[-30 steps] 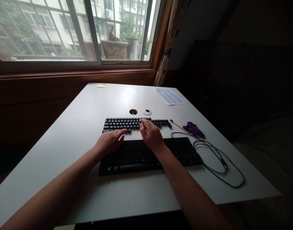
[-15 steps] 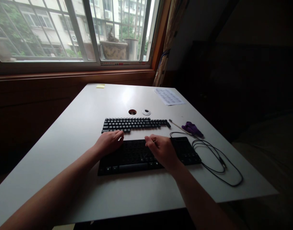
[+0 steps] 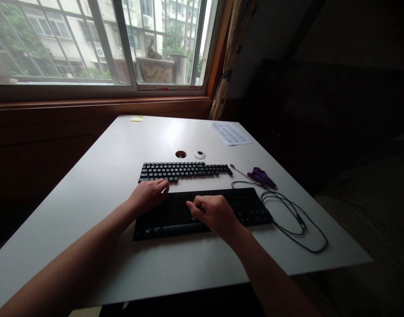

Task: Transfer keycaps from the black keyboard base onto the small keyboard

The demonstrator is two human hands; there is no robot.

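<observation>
A black keyboard (image 3: 180, 202) lies on the white desk, with most of its keycaps off and the long space bar still along its front edge. At its back left corner, my left hand (image 3: 150, 193) is closed over the edge, its fingers curled and partly hidden. Above the middle of the keyboard my right hand (image 3: 213, 213) is closed in a pinch, thumb pointing left; what it holds, if anything, cannot be made out. Just behind the keyboard, loose black keycaps (image 3: 185, 169) lie in rows, their front left end close to my left fingers.
A black cable (image 3: 316, 251) loops on the desk (image 3: 72, 185) to the right. Behind it lie a purple cloth (image 3: 261, 177) and a thin brush (image 3: 243, 173). Farther back are a cable hole (image 3: 181, 154), its white cover (image 3: 199, 154), a printed sheet (image 3: 231, 134) and yellow notes (image 3: 136, 119).
My right hand has shifted slightly left and toward me over the keyboard, still closed. My left hand stays at the back left corner. The whole view has turned a little.
</observation>
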